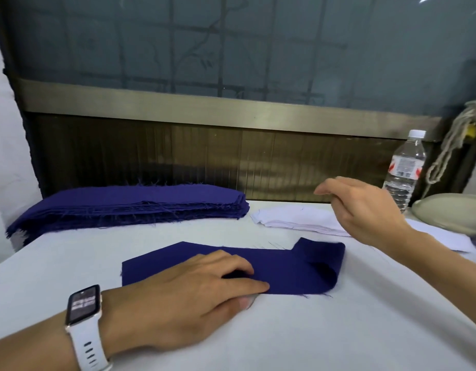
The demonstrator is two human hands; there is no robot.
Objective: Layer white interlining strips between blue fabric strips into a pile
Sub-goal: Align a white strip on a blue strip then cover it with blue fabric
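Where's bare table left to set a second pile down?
Free: the near table in front of the blue strip, and the band between that strip and the blue stack. Crowded: back right, around the interlining pile, right hand and bottle.

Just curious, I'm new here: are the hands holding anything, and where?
Nothing is gripped. The left hand presses on the blue strip near its front edge; the right hand hovers empty by the white pile.
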